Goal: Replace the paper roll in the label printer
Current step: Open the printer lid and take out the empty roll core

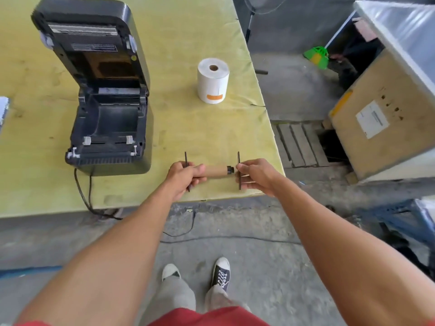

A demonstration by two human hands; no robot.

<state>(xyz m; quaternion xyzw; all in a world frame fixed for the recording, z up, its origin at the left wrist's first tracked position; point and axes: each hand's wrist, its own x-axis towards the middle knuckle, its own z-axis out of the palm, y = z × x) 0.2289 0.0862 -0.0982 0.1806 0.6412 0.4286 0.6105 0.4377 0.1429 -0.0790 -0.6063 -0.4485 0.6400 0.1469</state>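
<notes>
Where you stand in the job: about midway by my reading, with the old paper out and the new paper not yet in.
Black label printer [110, 161]: it sits on the yellow-green table top [200, 132] to your left. Its lid [94, 24] is tipped up and back, and its paper bay [117, 118] shows no roll inside.
Bare brown cardboard core [215, 171]: you hold it level above the near table edge between your hands. It rides on a black spindle [230, 170] with a thin dark disc at each end.
Left hand [182, 178]: your fingers are curled round the core's left end, at the left guide disc [186, 158].
Right hand [255, 172]: your fingers pinch the right guide disc [238, 161]. A short stub of spindle shows between that disc and the core, so the disc appears parted from the core end, though I can't be sure.
Full white paper roll with an orange tab [213, 81]: it stands on end on the table, untouched, well beyond your hands and to the right of the printer.
Done: the lid is open and the spent core and spindle are out of the bay.
Left: strip off the core, thread the spindle through the white roll, refit the disc, seat it in the bay, feed the paper and close the lid.
</notes>
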